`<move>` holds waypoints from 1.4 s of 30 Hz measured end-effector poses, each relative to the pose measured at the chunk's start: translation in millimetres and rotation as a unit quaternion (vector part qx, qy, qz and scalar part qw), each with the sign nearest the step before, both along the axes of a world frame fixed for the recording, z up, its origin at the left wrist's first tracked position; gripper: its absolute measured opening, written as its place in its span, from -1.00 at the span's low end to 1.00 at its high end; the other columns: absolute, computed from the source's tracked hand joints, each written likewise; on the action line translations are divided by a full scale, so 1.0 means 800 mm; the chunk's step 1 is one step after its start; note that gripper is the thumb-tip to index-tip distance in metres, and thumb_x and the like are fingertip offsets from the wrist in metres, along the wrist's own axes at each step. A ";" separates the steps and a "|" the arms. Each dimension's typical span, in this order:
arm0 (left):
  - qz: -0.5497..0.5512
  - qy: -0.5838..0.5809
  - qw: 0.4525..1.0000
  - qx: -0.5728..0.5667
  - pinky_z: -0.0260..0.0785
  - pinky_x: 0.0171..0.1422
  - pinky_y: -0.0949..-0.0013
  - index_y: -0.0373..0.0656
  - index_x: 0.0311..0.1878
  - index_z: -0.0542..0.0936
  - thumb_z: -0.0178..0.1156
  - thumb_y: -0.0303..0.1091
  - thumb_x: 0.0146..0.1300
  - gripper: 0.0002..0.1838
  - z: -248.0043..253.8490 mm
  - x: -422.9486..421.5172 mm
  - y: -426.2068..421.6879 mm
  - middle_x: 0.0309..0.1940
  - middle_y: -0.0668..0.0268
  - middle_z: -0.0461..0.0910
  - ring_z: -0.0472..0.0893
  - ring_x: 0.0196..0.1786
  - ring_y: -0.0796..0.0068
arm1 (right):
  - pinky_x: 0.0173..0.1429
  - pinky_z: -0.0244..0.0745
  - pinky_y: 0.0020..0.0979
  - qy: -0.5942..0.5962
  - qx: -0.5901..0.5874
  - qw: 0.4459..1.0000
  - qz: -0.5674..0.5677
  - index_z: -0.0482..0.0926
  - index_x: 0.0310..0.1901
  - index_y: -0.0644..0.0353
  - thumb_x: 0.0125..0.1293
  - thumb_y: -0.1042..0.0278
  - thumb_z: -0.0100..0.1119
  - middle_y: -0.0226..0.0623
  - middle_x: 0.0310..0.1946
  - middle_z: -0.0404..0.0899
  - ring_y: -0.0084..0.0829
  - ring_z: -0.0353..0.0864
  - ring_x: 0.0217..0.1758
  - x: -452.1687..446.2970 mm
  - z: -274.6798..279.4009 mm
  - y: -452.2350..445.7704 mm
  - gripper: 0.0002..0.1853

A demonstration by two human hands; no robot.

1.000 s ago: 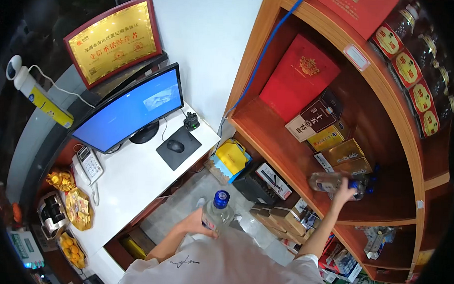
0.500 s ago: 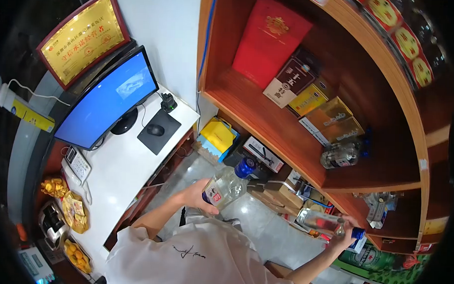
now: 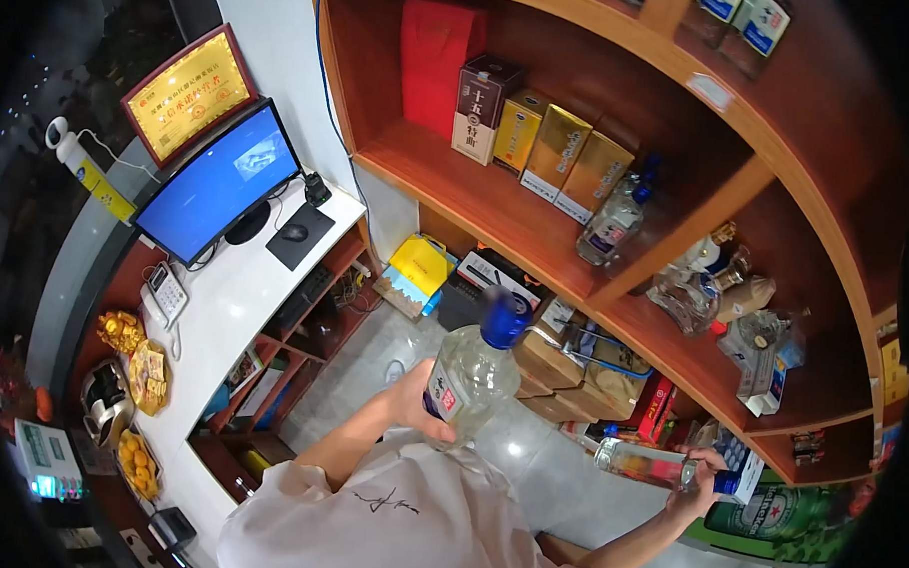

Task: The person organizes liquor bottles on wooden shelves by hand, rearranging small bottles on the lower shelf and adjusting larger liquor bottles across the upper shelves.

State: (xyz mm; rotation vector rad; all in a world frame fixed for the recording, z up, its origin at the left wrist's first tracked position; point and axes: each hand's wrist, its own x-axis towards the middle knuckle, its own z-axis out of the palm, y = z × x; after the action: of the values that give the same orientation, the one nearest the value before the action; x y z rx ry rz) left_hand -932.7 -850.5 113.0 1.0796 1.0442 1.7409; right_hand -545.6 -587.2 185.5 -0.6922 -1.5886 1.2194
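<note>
Fingers [image 3: 433, 425] clasp two bottles [image 3: 483, 375] [image 3: 638, 463]: left hand [image 3: 408, 398] one, right hand [image 3: 701, 481] one.

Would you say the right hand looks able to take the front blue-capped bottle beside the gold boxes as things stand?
Probably not: the right hand holds another bottle, so it would need freeing first, although nothing visible blocks the front of the shelf bottle.

"What lettering can we read?"

"十五特曲 down the dark-and-white box [image 3: 478, 110], and 守信承诺经营者, in red, across the gold plaque [image 3: 189, 94]."

"Lower right?"

"We read Heineken, with its star, on the green panel [image 3: 780, 521]."

"And the gold boxes [image 3: 556, 152]?"

"MOUTAI along their bottoms, we think; the nearer bottle [image 3: 480, 370] has characters too small for us."
</note>
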 end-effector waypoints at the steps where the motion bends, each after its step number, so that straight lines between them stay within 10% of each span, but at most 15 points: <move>1: -0.010 0.021 1.000 0.004 0.47 0.22 0.33 -0.28 0.30 0.48 0.72 -0.01 -0.16 -0.02 0.011 0.008 0.007 0.06 0.31 0.64 0.60 0.06 0.50 | 0.03 0.57 -0.16 0.022 0.002 0.999 -0.041 0.62 -0.28 0.41 0.17 0.22 0.24 0.03 -0.32 0.65 -0.14 0.67 -0.23 0.002 0.004 0.004 -0.68; 9: 0.014 0.177 0.977 0.122 0.47 0.20 0.37 -0.31 0.25 0.50 0.72 -0.12 -0.15 -0.09 0.151 0.038 0.086 0.05 0.31 0.65 0.59 0.04 0.57 | -0.02 0.62 0.02 0.034 0.143 0.983 0.113 0.60 -0.30 0.45 0.15 0.28 0.19 0.12 -0.37 0.61 -0.02 0.66 -0.25 0.006 0.130 0.036 -0.69; 18: -0.032 0.014 0.991 0.133 0.52 0.15 0.41 -0.31 0.17 0.54 0.70 -0.16 -0.08 -0.22 0.268 0.040 0.207 -0.02 0.29 0.68 0.63 0.00 0.58 | -0.08 0.59 -0.06 0.061 0.259 0.952 0.151 0.59 -0.26 0.44 0.19 0.28 0.18 0.05 -0.36 0.60 -0.09 0.61 -0.28 -0.033 0.273 0.047 -0.70; 29: -0.033 0.118 0.944 0.307 0.59 -0.06 0.43 -0.30 -0.02 0.65 0.67 -0.29 -0.06 -0.45 0.409 0.028 0.327 -0.25 0.31 0.73 0.70 -0.23 0.58 | 0.41 0.34 0.10 0.015 0.394 0.891 0.224 0.42 0.13 0.41 0.53 0.23 -0.23 0.06 0.03 0.48 -0.04 0.52 0.16 -0.064 0.451 0.091 -0.60; 35: 0.107 0.277 0.911 0.286 0.61 -0.19 0.44 -0.30 -0.04 0.67 0.49 0.04 0.17 -0.44 0.488 -0.003 0.376 -0.24 0.29 0.71 0.71 -0.23 0.57 | 0.22 0.68 -0.24 -0.055 0.670 0.740 0.003 0.56 0.18 0.36 0.51 0.53 0.03 0.05 0.14 0.62 -0.10 0.67 0.24 -0.133 0.495 0.194 -0.71; 36: 0.149 0.295 0.904 0.271 0.62 -0.17 0.42 -0.33 0.07 0.63 0.46 0.08 0.19 -0.36 0.493 -0.008 0.386 -0.14 0.25 0.69 0.70 -0.13 0.55 | 0.26 0.61 -0.26 -0.128 0.698 0.696 -0.109 0.60 0.17 0.40 0.44 0.26 0.22 0.03 0.08 0.69 -0.15 0.68 0.24 -0.151 0.501 0.199 -0.59; 39: 0.244 0.312 0.881 0.257 0.65 -0.16 0.38 -0.36 0.06 0.63 0.47 0.06 0.22 -0.38 0.504 -0.039 0.434 -0.13 0.20 0.71 0.71 -0.16 0.53 | 0.03 0.59 -0.05 -0.007 0.362 0.924 -0.123 0.71 -0.38 0.22 0.19 0.22 0.16 -0.11 -0.41 0.72 -0.28 0.71 -0.29 -0.240 0.512 0.150 -0.75; 42: 0.262 0.295 0.896 0.203 0.60 -0.27 0.45 -0.30 -0.07 0.70 0.54 0.10 0.13 -0.40 0.508 -0.053 0.455 -0.32 0.28 0.75 0.71 -0.40 0.58 | -0.08 0.62 -0.17 0.029 0.417 0.907 -0.049 0.72 -0.42 0.27 0.18 0.26 0.15 -0.17 -0.46 0.72 -0.33 0.71 -0.32 -0.286 0.522 0.224 -0.74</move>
State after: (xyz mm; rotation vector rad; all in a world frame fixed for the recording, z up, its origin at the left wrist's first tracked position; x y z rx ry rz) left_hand -975.3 -486.7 519.6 1.7938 1.4791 2.1834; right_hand -774.3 -408.0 603.1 -0.1669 -1.7893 0.3867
